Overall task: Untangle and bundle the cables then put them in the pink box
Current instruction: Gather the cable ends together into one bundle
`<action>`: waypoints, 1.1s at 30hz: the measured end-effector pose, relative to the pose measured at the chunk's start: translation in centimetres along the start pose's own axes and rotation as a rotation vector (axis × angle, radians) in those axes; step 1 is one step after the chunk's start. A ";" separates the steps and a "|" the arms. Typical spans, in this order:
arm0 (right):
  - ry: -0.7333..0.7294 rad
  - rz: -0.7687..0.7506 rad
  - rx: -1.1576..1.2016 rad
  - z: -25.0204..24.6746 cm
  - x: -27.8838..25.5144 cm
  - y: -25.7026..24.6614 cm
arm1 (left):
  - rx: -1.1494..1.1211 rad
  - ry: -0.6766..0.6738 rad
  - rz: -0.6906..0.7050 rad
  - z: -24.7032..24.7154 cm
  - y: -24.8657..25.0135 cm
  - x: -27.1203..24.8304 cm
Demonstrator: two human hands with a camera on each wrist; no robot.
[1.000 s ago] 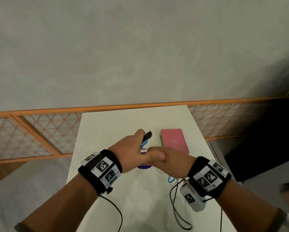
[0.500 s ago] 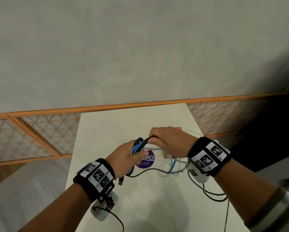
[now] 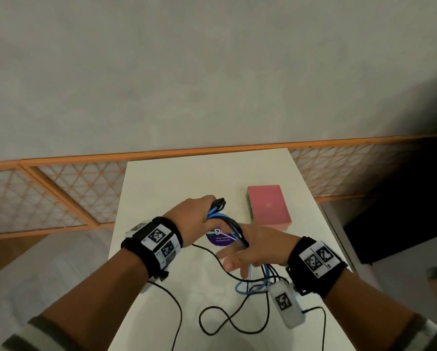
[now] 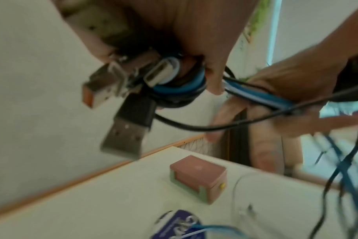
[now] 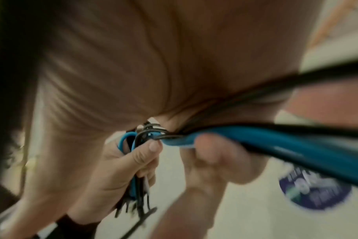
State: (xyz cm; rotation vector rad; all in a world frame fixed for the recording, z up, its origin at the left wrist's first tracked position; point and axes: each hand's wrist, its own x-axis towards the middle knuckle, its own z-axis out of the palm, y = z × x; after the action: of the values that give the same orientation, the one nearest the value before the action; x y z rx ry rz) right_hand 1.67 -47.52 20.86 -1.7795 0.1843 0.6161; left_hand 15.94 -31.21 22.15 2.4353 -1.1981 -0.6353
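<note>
My left hand (image 3: 195, 216) grips a coiled bundle of black and blue cables (image 3: 218, 206) above the white table (image 3: 161, 188). In the left wrist view, USB plugs (image 4: 125, 134) stick out of that bundle (image 4: 174, 88). Blue and black strands run from it into my right hand (image 3: 258, 247), just nearer me, where the thumb pinches them against the palm (image 5: 215, 153). Its other fingers (image 3: 233, 266) point loosely down and left. Loose cable lengths (image 3: 250, 287) trail below it onto the table. The pink box (image 3: 268, 206) lies closed to the right of both hands.
A round purple sticker (image 3: 220, 240) lies on the table under the hands. An orange lattice railing (image 3: 60, 193) runs behind the table's far edge. Thin black cords (image 3: 227, 323) from the wrist cameras loop over the near part of the table.
My right hand has swung from the far side of the bundle down toward me, pulling the strands along and uncovering the pink box. My left hand has moved a little farther away.
</note>
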 end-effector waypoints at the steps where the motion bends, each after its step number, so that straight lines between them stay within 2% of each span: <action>1: -0.007 0.039 0.028 0.4 -0.1 0.0 | 0.066 -0.034 0.018 -0.3 0.1 0.2; 3: -0.027 0.112 0.111 1.2 -0.3 0.2 | 0.158 -0.092 0.049 -1.0 0.6 0.4; 5: -0.114 0.139 0.156 1.9 -0.3 0.1 | 0.234 -0.126 0.077 -1.3 1.0 0.5; 7: -0.151 0.123 0.098 2.0 -0.4 -0.2 | 0.276 -0.136 0.085 -1.6 1.0 0.3; 10: -0.122 0.081 0.032 1.0 -0.6 -0.7 | 0.290 -0.128 0.085 -1.9 1.0 0.1; 13: -0.217 0.088 0.036 0.3 -0.7 -1.1 | 0.308 -0.115 0.093 -2.0 1.1 -0.1; 16: -0.286 0.130 -0.054 0.1 -0.4 -1.2 | 0.327 -0.107 0.108 -1.8 1.1 -0.2; 19: -0.291 0.164 -0.253 0.3 -0.1 -1.4 | 0.325 -0.106 0.114 -1.5 1.0 -0.4; 22: -0.204 0.105 -0.371 -0.8 -0.4 -1.8 | 0.302 -0.049 0.086 -1.9 1.0 -0.6; 26: 0.039 0.035 -0.400 -4.4 -1.1 -2.4 | 0.178 0.011 0.014 -3.5 -0.3 -1.4; 30: 0.140 -0.105 -0.304 -6.2 -1.7 -4.2 | 0.134 -0.019 -0.057 -2.6 -0.7 -1.6; 33: 0.242 -0.193 -0.216 -6.2 -1.3 -4.4 | -0.100 0.071 -0.081 -1.5 -0.6 -1.3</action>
State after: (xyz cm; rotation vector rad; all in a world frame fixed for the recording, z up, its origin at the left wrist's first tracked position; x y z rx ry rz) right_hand 4.42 -52.21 26.33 -2.0517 0.1119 0.2893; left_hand 16.46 -29.67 23.42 2.4116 -1.0196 -0.6109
